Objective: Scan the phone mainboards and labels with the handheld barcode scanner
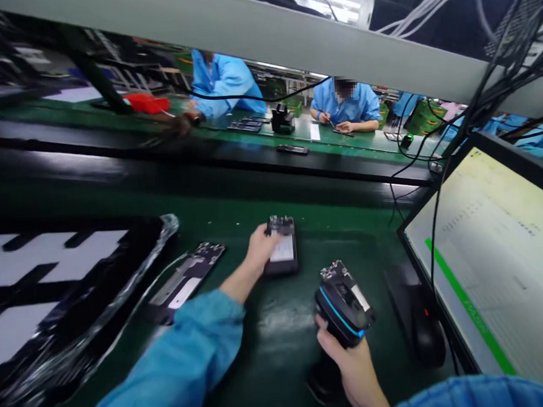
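Note:
My left hand [258,250] grips an opened phone [282,266] by its left edge. The upper circuit board of that phone is bare and a pale label shows below it. In my right hand [355,363] is a black handheld barcode scanner [341,316] with a lit blue strip, the fingers wrapped round its handle. Just beyond the scanner head lies a second opened phone [359,295], partly hidden by it. Left of my left forearm, a third opened phone [184,281] rests at a slant on the green bench [272,313].
At the left lies a black tray [71,299] with pale slots and crinkled clear plastic along its edge. A lit monitor [497,264] stands at the right, a black mouse [428,341] before it. Cables [425,144] hang nearby. Across a dark ledge, people in blue [355,105] work.

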Available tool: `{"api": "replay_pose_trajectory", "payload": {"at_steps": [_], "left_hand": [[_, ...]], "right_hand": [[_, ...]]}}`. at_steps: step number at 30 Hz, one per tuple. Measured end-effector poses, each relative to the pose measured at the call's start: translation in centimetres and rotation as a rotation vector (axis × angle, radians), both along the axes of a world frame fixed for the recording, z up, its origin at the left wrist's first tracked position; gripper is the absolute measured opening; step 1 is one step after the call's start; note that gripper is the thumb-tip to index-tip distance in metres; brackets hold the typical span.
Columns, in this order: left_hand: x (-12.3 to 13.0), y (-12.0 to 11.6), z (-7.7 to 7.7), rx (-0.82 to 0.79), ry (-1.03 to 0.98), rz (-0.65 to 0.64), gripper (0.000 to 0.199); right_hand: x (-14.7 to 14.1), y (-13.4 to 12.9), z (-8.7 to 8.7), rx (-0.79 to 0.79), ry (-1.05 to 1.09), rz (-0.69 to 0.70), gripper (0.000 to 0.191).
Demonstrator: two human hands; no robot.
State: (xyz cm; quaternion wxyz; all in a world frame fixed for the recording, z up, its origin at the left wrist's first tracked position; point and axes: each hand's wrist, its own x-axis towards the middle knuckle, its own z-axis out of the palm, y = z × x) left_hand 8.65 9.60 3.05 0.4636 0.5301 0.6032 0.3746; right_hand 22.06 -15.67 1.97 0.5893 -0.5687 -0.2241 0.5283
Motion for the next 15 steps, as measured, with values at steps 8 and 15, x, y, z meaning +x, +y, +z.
{"api": "replay_pose_trajectory", "payload": {"at_steps": [8,15], "left_hand": [[10.5,11.7,6.3,0.180,0.125,-0.097,0.054],[1.6,-10.3,-0.5,0.391,0.656,-0.369,0.058]], "right_hand": [[7.3,-3.2,1.3,-0.210,-0.444,-0.164,0.047],[2.3,-3.9,-1.5,-0.164,-0.026,-0.058,0.044]]}}
